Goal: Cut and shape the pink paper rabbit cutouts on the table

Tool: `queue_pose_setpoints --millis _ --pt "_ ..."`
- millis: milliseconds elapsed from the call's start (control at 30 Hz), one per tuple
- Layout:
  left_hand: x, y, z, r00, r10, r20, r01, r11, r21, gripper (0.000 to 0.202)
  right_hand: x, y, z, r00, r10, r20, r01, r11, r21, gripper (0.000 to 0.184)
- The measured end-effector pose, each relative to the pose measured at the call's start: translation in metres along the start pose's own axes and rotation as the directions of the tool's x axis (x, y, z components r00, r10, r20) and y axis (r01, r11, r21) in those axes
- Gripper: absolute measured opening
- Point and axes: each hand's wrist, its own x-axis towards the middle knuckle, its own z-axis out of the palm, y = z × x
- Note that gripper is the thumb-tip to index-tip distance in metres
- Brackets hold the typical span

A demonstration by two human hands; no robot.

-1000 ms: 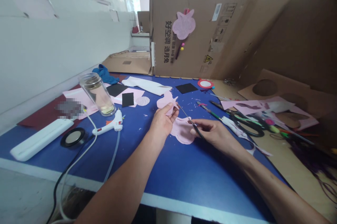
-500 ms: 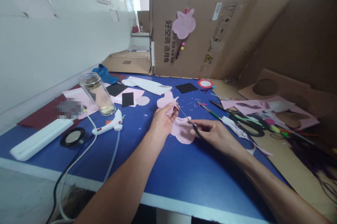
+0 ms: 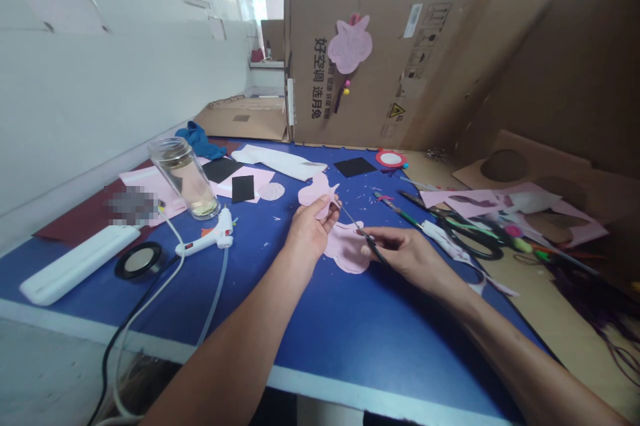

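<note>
My left hand (image 3: 307, 233) pinches a pink foam cut-out (image 3: 316, 190) and holds it a little above the blue table (image 3: 320, 346). My right hand (image 3: 405, 254) grips small thin scissors (image 3: 357, 229), whose tip points up at the cut-out's right edge. Under both hands a second pink foam shape (image 3: 346, 249) lies flat on the table.
A white glue gun (image 3: 210, 238) with its cable, a glass jar (image 3: 186, 177), a white bar (image 3: 75, 265) and a black round lid (image 3: 139, 261) lie left. Large black scissors (image 3: 467, 234) and scraps lie right. A cardboard box (image 3: 380, 46) with a pink shape stands behind.
</note>
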Motion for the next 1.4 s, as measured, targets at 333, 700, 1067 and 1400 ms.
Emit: queue_pose_setpoints --millis 333,700,1067,1400 --pt "0.0020 -0.0010 -0.0018 1.000 0.009 0.003 -0.009 1.000 -0.001 0.003 -0.0001 -0.0045 0.0006 1.000 0.005 -0.023 -0.005 1.000 -0.025 0.055" --pt "0.0005 -0.0007 -0.0007 1.000 0.004 -0.001 -0.004 1.000 -0.006 0.004 -0.0006 -0.0072 0.0011 1.000 0.014 0.005 -0.013 1.000 -0.017 0.056" --pt "0.0023 -0.0020 -0.0008 1.000 0.014 -0.020 -0.014 1.000 -0.008 0.006 -0.0011 -0.0081 0.0014 1.000 0.003 -0.021 -0.004 0.999 -0.045 0.053" --pt "0.0022 -0.0017 0.0003 1.000 0.000 -0.025 -0.001 1.000 -0.022 0.008 -0.0010 -0.0090 0.0013 1.000 0.025 0.013 -0.025 0.999 -0.024 0.054"
